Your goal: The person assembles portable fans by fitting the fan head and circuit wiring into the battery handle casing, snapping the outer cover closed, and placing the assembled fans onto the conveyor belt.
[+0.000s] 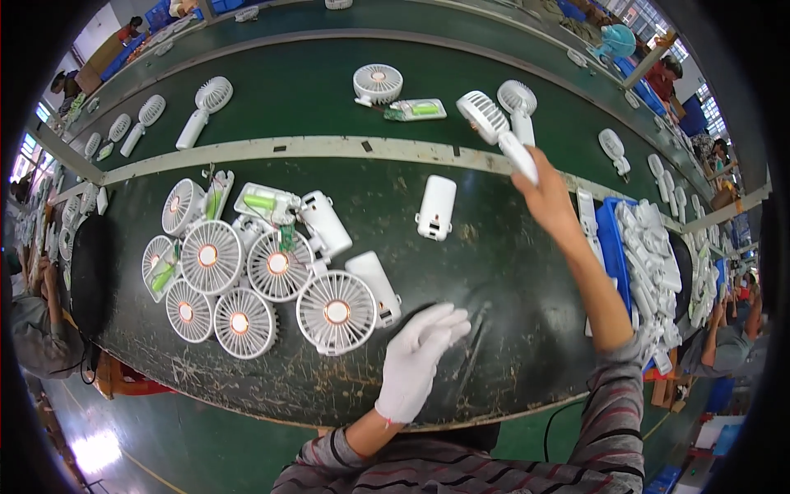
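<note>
My bare right hand [545,198] reaches out to the far edge of the table. It grips the handle of a white handheld fan [485,118], whose round head is over the green conveyor. Another handheld fan [517,97] lies on the belt just beyond. My left hand [415,362], in a white glove, hovers near the front of the table with fingers stretched out and nothing in it. To its left, a white handle shell [374,284] lies beside a group of fan heads [336,311]. Farther off, a single white handle cover [436,206] rests on the table.
A pale rail [321,148] separates the dark table from the belt. On the belt are several fans and an opened one with a green battery [420,109]. At the right, a blue bin [613,251] is heaped with white shells. Other people sit at both sides.
</note>
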Motion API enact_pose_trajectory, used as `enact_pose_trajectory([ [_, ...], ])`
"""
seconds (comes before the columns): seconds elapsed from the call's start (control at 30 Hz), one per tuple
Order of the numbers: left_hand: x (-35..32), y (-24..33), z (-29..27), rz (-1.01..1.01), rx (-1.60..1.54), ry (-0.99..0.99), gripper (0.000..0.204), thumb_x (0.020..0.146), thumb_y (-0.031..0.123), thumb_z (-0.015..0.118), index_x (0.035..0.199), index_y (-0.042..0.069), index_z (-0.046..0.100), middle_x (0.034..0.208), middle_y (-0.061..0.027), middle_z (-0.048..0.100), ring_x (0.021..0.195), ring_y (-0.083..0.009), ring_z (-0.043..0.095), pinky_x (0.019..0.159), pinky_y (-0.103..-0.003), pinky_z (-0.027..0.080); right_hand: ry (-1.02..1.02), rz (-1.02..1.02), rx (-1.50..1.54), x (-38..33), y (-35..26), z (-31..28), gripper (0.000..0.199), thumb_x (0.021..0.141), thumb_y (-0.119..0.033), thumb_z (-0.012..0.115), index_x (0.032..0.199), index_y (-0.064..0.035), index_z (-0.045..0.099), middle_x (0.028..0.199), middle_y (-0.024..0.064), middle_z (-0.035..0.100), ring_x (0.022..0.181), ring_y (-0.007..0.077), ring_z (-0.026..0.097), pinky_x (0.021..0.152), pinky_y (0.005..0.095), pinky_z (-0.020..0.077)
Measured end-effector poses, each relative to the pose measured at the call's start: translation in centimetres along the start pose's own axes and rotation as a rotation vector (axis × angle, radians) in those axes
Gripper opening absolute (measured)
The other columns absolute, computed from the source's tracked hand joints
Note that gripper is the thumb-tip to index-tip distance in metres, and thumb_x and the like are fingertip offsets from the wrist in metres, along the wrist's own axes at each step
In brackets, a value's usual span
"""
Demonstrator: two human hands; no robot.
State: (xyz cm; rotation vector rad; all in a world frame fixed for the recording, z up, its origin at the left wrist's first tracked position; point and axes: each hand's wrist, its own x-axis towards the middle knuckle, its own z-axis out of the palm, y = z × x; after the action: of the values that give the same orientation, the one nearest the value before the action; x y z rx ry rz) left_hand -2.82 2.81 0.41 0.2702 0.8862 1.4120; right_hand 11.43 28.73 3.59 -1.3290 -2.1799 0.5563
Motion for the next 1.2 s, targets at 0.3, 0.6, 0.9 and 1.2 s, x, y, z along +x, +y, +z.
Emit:
enact_pose_trajectory([
  [0.3, 1.1, -0.3, 0.4, -0.147, -0.031, 0.033, 0.03, 0.094, 0.004, 0.045, 0.122, -0.006, 0.045, 0.118, -0.0178, 0.058, 0.108, -0.026, 0.059, 0.095, -0.029, 0.044, 0.251, -0.392, -0.325, 19.5, 4.6, 9.3, 0.043, 0.083, -0.031, 0.062, 0.108, 0.0038, 0.061, 0.101, 0.025, 0.061, 0.098, 0.0392, 0.056, 0.088, 0.0436, 0.0435],
  [0.6, 1.0, -1.2, -0.8, -0.175, -0.086, -0.161, 0.032, 0.094, 0.001, 0.044, 0.126, -0.003, 0.044, 0.121, -0.0132, 0.056, 0.11, -0.0195, 0.057, 0.096, -0.029, 0.042, -0.516, -0.045, 0.069, 25.3, -5.4, 14.0, 0.047, 0.069, -0.042, 0.076, 0.088, -0.0001, 0.068, 0.075, 0.0054, 0.065, 0.065, 0.0088, 0.056, 0.059, 0.023, 0.0432],
  [0.9, -0.4, -1.6, -0.2, -0.008, -0.017, -0.135, 0.028, 0.09, 0.01, 0.055, 0.115, -0.004, 0.052, 0.102, -0.0082, 0.064, 0.091, -0.013, 0.062, 0.084, -0.026, 0.047, -0.082, -0.121, 0.343, 13.7, -4.4, 3.2, 0.058, 0.067, -0.026, 0.079, 0.109, 0.0036, 0.053, 0.1, 0.0136, 0.063, 0.088, 0.0175, 0.061, 0.081, 0.0291, 0.0453],
  [1.2, -0.3, 0.3, 0.5, 0.711, 0.709, 0.185, 0.104, 0.064, 0.01, 0.079, 0.143, -0.002, 0.012, 0.144, -0.0217, 0.026, 0.134, -0.0311, 0.029, 0.11, -0.04, 0.024, -0.18, -0.199, 0.669, -0.5, -12.4, -9.4, 0.037, 0.081, -0.019, 0.069, 0.111, -0.0001, 0.057, 0.103, 0.0048, 0.063, 0.091, 0.0119, 0.06, 0.084, 0.028, 0.0445],
])
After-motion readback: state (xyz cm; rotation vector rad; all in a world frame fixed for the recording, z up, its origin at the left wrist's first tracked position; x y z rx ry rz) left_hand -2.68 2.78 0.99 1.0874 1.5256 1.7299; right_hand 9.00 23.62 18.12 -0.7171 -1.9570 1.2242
